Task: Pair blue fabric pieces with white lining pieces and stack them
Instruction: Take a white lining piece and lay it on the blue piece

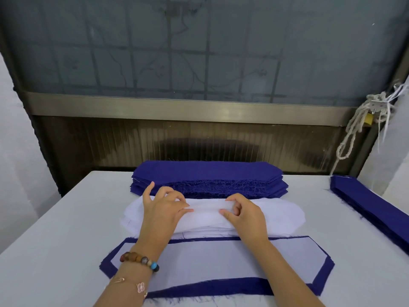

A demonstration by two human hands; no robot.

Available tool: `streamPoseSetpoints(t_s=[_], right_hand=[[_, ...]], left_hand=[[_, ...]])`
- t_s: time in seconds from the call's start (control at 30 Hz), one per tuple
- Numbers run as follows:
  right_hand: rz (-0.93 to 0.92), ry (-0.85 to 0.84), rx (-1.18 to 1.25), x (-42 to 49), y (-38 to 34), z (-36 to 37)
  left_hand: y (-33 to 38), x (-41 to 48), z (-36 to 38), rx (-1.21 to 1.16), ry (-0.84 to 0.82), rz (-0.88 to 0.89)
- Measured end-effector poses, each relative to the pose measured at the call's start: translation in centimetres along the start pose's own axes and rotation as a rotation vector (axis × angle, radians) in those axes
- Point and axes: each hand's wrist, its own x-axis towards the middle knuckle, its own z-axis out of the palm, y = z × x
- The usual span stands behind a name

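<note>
Hands meet at the centre of the frame on a white lining stack [281, 214]. The left hand [163, 209] and right hand [245, 214] each curl their fingers to pinch its top sheet, apparently peeling it free. Just behind, toward upper centre, sits a thick blue stack [208, 173]. At lower centre lies the paired pile [221, 260], white lining topmost on blue. Judging by the tall unpaired stacks, most of the work remains. Another blue pile [371, 202] lies at the right edge. No bin or tray appears; everything rests directly on the worktop [55, 251].
</note>
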Motion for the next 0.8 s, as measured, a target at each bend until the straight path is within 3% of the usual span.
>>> streamPoseSetpoints(t_s=[0.33, 0.53, 0.7, 0.8], right_hand=[[-0.113, -0.026, -0.023, -0.2, 0.0, -0.1], [-0.113, -0.077, -0.083, 0.1, 0.2, -0.1], [-0.078, -0.157, -0.103, 0.6, -0.1, -0.5], [-0.07, -0.247, -0.154, 1.3, -0.2, -1.2]], left_hand=[[-1.0, 0.1, 0.8, -0.06, 0.114, -0.011], [-1.1, 0.1, 0.1, -0.034, 0.05, 0.016], [-1.4, 0.2, 0.0, -0.126, 0.065, 0.174], [-2.5, 0.0, 0.5, -0.148, 0.004, 0.062]])
